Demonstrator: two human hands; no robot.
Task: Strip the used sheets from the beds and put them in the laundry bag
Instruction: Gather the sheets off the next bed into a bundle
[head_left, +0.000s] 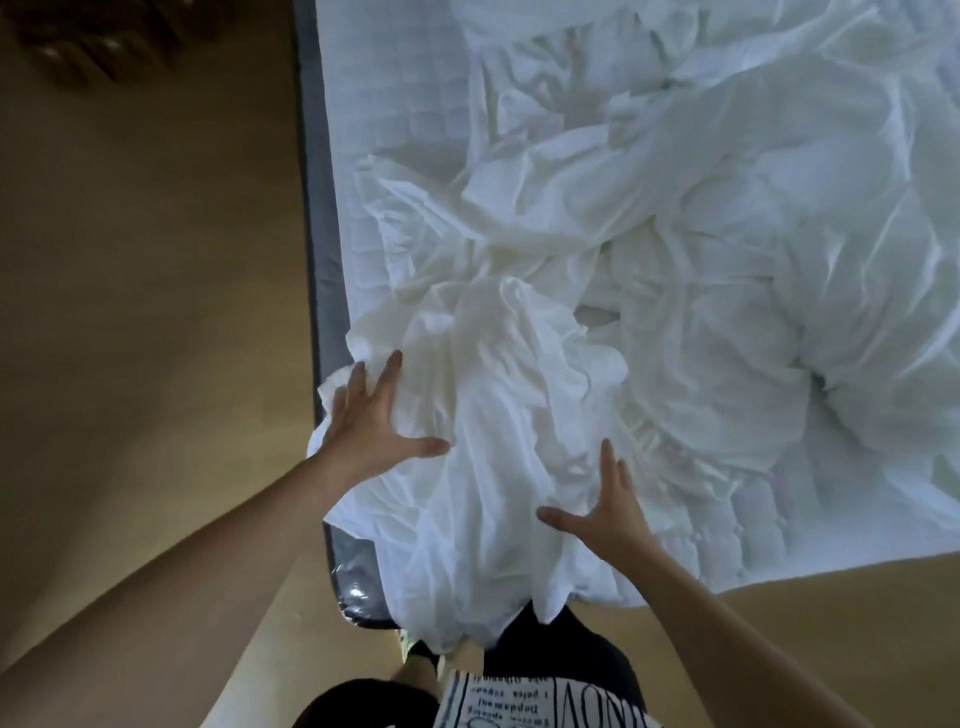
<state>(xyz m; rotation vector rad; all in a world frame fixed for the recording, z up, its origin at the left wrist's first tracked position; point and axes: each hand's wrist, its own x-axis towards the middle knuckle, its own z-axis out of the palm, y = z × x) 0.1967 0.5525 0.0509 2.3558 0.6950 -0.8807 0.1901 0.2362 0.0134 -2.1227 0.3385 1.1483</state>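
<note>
Head view, looking down at bed corner. White sheet (498, 364) lies bunched & crumpled on the mattress (395, 135), piled thickest near the corner closest to the person; part of it hangs over the near edge, down in front of the person's legs. Further back & to the right the sheet spreads in loose folds across most of the bed.

Left hand (374, 426): fingers straight & spread wide, palm down, flat on the sheet at the left edge of the bed, thumb out to the right. Not curled round any cloth.

Right hand (608, 509): also spread, fingers straight pointing up the bed, thumb out to the left, resting on the sheet near the bed's near edge. Nothing pinched.

The two hands sit apart w/ the thickest bunch of sheet between them. Both forearms bare, reaching in from the bottom of the frame.

Mattress top is white, quilted, bare along its left strip & at lower right; grey side panel (317, 208) runs down the left edge, w/ shiny clear plastic at the near corner. Floor (156, 312) is tan/brown, on the left & at lower right. Dark blurred shape at top left, can't tell what it is. Person wears dark trousers & a white top w/ black print.
</note>
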